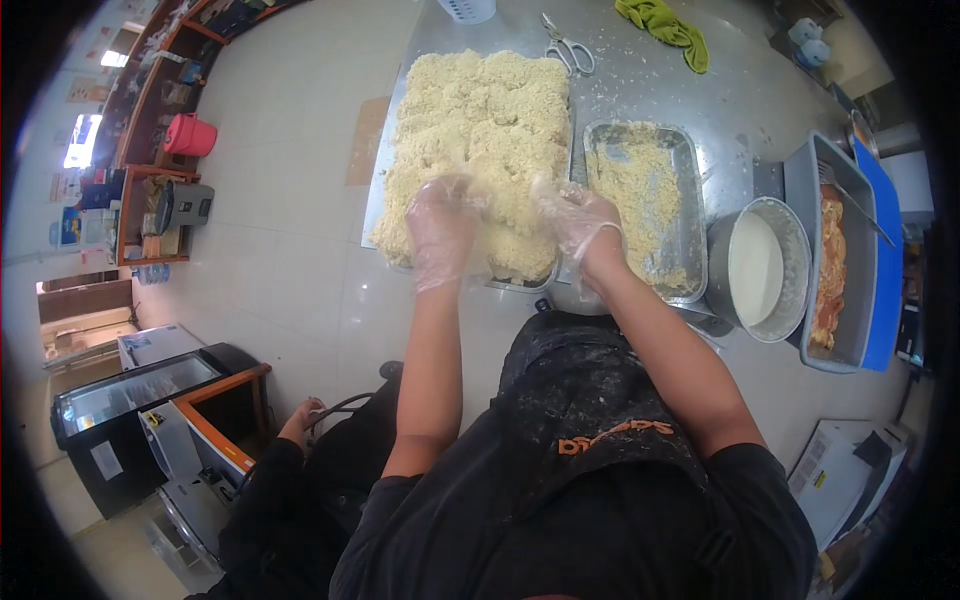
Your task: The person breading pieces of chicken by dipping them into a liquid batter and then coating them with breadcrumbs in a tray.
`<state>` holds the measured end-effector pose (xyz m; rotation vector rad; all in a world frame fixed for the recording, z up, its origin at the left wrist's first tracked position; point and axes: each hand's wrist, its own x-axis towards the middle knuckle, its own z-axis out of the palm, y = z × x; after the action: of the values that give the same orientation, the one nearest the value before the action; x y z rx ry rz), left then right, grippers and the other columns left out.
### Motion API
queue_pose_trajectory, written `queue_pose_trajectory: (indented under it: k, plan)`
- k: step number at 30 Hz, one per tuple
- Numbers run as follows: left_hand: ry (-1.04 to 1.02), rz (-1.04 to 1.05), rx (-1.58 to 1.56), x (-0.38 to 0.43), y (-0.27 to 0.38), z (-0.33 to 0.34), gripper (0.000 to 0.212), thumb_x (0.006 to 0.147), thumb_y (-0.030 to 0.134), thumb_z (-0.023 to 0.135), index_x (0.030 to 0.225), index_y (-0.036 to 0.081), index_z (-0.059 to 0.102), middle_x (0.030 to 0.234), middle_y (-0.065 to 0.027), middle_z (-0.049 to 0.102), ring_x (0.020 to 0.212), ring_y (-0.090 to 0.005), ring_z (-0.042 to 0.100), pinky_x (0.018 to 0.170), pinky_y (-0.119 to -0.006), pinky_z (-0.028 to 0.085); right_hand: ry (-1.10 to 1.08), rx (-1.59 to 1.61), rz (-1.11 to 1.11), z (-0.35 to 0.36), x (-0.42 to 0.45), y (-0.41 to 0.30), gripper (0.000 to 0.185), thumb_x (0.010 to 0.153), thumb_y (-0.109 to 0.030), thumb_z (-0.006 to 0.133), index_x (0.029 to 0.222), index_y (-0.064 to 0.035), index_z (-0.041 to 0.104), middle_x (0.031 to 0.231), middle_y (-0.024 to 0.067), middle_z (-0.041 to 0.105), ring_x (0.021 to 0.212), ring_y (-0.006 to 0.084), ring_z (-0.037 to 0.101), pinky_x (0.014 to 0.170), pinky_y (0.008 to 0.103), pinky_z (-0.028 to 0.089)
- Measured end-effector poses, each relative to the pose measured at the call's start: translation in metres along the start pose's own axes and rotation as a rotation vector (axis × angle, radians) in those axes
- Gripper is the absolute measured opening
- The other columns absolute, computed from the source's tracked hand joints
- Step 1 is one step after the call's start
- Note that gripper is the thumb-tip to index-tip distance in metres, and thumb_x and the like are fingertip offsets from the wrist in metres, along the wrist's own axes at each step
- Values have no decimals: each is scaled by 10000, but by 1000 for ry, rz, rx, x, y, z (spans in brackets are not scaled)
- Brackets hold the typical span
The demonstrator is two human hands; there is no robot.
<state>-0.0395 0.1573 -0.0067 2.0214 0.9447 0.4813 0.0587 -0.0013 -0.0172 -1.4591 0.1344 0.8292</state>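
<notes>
A large tray (517, 285) is heaped with pale yellow breadcrumb-coated pieces (484, 112), packed side by side. My left hand (442, 221), in a clear plastic glove, is over the near left part of the heap with its fingers curled. My right hand (581, 217), gloved the same way, is at the tray's near right side. Motion blurs the fingers of both hands, and whether they grip anything is unclear. Just right of my right hand lies a smaller metal tray (701, 225), its bottom partly covered with loose crumbs (637, 187).
Scissors (570, 52), a green cloth (671, 30) and a white perforated basket (469, 9) lie farther back on the steel table (510, 30). At right are a metal bowl (795, 277) of whitish batter and a grey tub (862, 187) holding raw meat and a fork. Another person's hand (304, 416) shows at lower left.
</notes>
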Motion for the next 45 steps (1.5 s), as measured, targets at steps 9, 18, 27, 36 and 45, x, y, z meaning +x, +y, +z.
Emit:
queue_pose_trajectory:
  k: [9, 18, 27, 36, 45]
  plan:
    - [22, 10, -114, 8, -22, 5, 327, 745, -46, 721, 1067, -9, 682, 989, -114, 722, 887, -173, 678, 795, -313, 549, 49, 178, 48, -1, 23, 17, 220, 935, -72, 607, 1127, 35, 614, 987, 99, 678, 824, 201, 663, 706, 318, 550]
    - [252, 345, 72, -10, 6, 2, 221, 713, -46, 730, 931, -17, 712, 882, -145, 707, 816, -248, 699, 736, -331, 549, 14, 596, 98, -49, 14, 20, 269, 924, -26, 622, 1167, 85, 589, 1098, 157, 635, 939, 253, 652, 835, 350, 583]
    - [244, 535, 76, -30, 24, 11, 139, 741, -9, 679, 870, 33, 712, 849, -143, 684, 775, -320, 667, 720, -398, 515, 165, -497, -240, -137, 19, -16, 335, 881, -134, 677, 1167, 30, 616, 1095, 203, 671, 1004, 328, 662, 894, 402, 551]
    - [-56, 84, -109, -123, 22, 59, 201, 797, 146, 726, 951, 16, 727, 914, -158, 722, 846, -267, 697, 764, -390, 520, -283, -1692, -637, -197, -52, 39, 253, 890, -248, 610, 1013, -45, 696, 1029, 217, 690, 975, 383, 670, 863, 464, 533]
    - [-346, -822, -916, -231, -15, 124, 571, 939, 475, 630, 1275, 17, 571, 1116, -122, 673, 953, -264, 668, 820, -409, 552, -583, -1499, -600, -188, -66, 34, 184, 857, -98, 559, 883, -10, 719, 942, 223, 705, 876, 384, 701, 778, 461, 561]
